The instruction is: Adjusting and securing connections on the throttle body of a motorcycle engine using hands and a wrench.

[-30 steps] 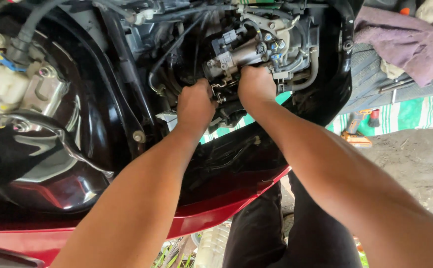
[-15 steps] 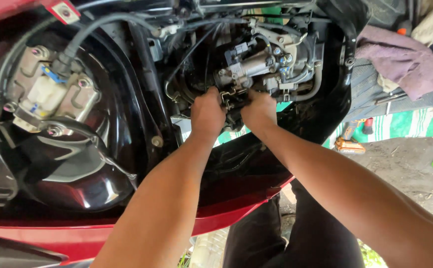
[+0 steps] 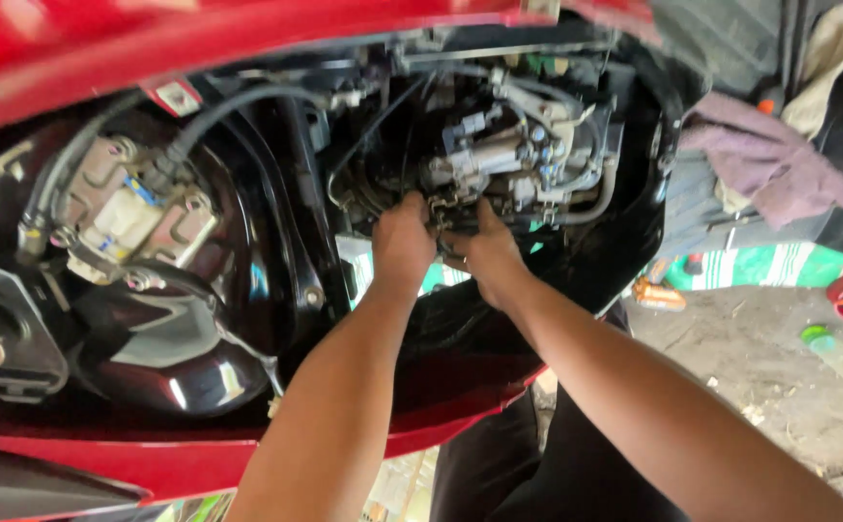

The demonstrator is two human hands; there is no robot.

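Both hands stayed at grey unit [image 3: 499, 159] deep inside red fairing [image 3: 247, 29]; view had shifted rightwards. Left hand [image 3: 402, 242] and right hand [image 3: 484, 253] pinched small connector [image 3: 443, 205] beneath unit; work remained there.

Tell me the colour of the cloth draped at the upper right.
Dull purple-mauve cloth, seen best in the head view.

Glossy black plastic fairing [image 3: 180, 358], dull metal engine parts [image 3: 508, 159].

Left hand [image 3: 402, 242] and right hand [image 3: 484, 253] press side by side against the grey metal assembly [image 3: 499, 159] inside the scooter's black shell [image 3: 199, 358].
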